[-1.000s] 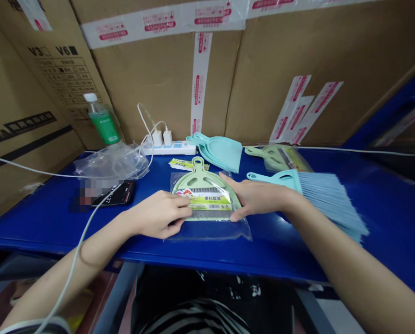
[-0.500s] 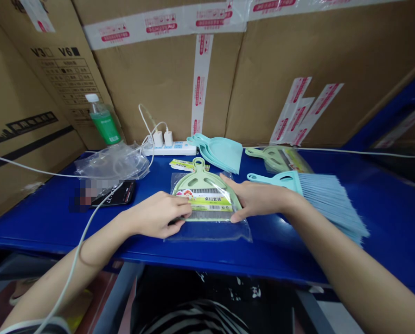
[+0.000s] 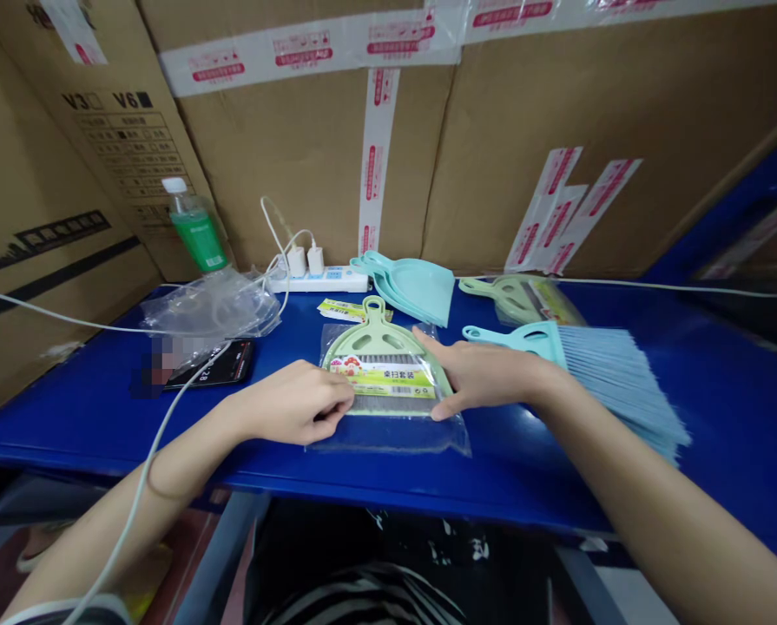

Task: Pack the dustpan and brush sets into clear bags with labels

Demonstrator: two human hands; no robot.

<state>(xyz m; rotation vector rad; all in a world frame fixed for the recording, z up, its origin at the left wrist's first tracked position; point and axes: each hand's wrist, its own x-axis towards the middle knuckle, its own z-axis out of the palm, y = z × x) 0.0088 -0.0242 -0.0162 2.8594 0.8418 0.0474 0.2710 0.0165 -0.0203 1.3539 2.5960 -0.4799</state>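
Observation:
A light green dustpan and brush set [image 3: 380, 334] lies flat on the desk in a clear plastic bag, with a printed card across its bristles. My left hand [image 3: 303, 401] rests at the bag's left edge, fingers curled closed against the plastic; their tips are hidden. Around the set's right side my right hand [image 3: 472, 373] grips, thumb near the front corner and forefinger along the upper edge. A loose blue brush [image 3: 622, 373] lies just right of that hand. Behind the set are light blue dustpans [image 3: 420, 286] and a yellow-green card [image 3: 342, 309].
Another bagged green set [image 3: 524, 297] lies at the back right. On the left are crumpled plastic bags [image 3: 199, 304], a phone [image 3: 222, 363] and a green-labelled bottle [image 3: 198, 233]. White cables run from a power strip [image 3: 342, 279]. Cardboard boxes [image 3: 284, 130] wall the blue desk [image 3: 388, 473].
My left fingers have drawn slightly left and curled tighter at the bag's edge. Glare on the card has lessened, so its print is clearer. My right hand stays nearly still.

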